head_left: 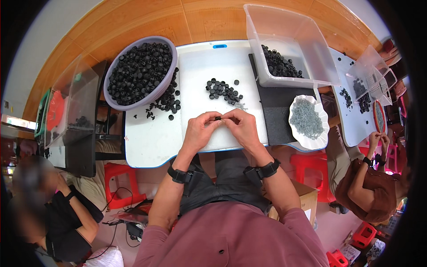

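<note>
My left hand [198, 130] and my right hand [242, 128] meet over the near part of the white table [151, 147]. Fingertips of both pinch a small black piece [218, 118], mostly covered by the fingers. Just beyond them lies a loose cluster of small round black caps [227, 92]. A few thin greyish pieces [241, 106] lie between that cluster and my right hand. To the right, a white scalloped dish [308, 142] holds a heap of small grey-green pieces [306, 118], too fine to make out.
A lavender basket [153, 97] full of black caps stands at left, with more spilled beside it [167, 100]. A clear bin [289, 26] with black parts stands back right, on a black mat [280, 107]. Co-workers sit on both sides; red stools [311, 171] stand below.
</note>
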